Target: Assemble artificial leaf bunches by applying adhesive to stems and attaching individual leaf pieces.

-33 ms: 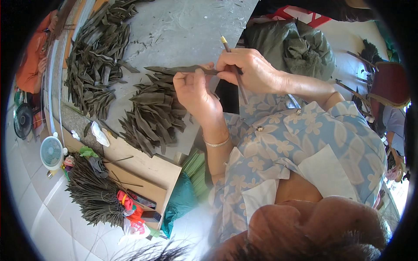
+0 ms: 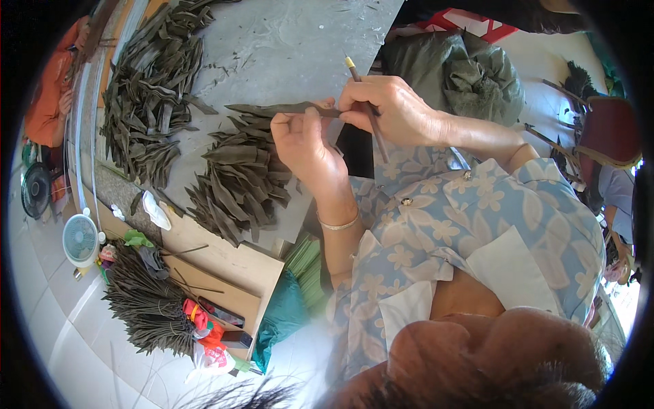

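Between the thumb and fingers of my left hand [image 2: 310,146] is a long, dark grey-brown leaf-shaped piece [image 2: 272,109], pointing left. My right hand [image 2: 395,109] is closed around a thin brown stick [image 2: 376,133] with a yellow band and a fine point at its upper end. Its fingertips meet the right end of the leaf-shaped piece, close to my left fingertips. Exactly how they grip that end is hidden. Just below and left of my left hand, a fanned pile of similar dark pieces [image 2: 238,180] lies on the grey tabletop [image 2: 279,41].
A larger heap of dark pieces [image 2: 153,95] covers the table's left side. Beyond the edge are a bundle of dark stems [image 2: 146,293], a small white fan [image 2: 80,240] and a teal bag [image 2: 281,317]. A grey-green sack [image 2: 470,75] sits at right; a person in orange [image 2: 51,95] is far left.
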The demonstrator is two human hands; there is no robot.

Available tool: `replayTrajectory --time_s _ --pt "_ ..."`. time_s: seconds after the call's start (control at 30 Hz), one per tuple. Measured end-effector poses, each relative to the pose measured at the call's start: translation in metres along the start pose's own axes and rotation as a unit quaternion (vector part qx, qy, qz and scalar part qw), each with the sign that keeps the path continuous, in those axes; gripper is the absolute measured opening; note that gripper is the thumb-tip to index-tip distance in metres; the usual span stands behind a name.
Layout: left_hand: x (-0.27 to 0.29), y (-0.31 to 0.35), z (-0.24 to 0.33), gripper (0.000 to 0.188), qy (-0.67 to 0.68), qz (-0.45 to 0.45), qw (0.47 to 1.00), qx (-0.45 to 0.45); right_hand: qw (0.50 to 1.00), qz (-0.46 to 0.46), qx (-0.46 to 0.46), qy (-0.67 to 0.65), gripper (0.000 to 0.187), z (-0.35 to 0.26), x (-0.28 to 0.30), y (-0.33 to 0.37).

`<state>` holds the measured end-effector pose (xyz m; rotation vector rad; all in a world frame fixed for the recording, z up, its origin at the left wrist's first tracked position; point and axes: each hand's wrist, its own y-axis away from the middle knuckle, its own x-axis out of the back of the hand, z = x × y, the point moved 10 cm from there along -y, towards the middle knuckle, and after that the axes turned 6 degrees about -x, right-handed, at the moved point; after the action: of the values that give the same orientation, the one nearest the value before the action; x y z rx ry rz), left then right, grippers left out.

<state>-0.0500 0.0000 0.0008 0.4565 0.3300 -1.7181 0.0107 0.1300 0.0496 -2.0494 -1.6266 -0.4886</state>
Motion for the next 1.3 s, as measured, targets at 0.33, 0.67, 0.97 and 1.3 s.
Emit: replayTrajectory --time_s 0.33,0.67,0.97,1.3 --pt "-0.003 0.004 -0.016 0.012 0.028 -0.056 0.997 0.050 0.997 0.043 -0.015 -0.059 0.012 0.005 0.004 -0.002" --pt "0.008 0.001 -0.015 0.012 0.007 -0.076 0.995 0.059 0.993 -0.077 -0.054 -0.077 0.034 -0.001 0.021 -0.015" --pt "-0.002 -0.006 -0.021 0.010 0.036 -0.108 0.991 0.073 0.961 0.213 -0.055 -0.165 0.023 0.078 0.120 -0.035" --pt "-0.016 -0.015 -0.024 0.011 0.016 -0.117 0.988 0.100 0.959 0.273 -0.077 -0.020 0.035 0.107 0.148 -0.069"
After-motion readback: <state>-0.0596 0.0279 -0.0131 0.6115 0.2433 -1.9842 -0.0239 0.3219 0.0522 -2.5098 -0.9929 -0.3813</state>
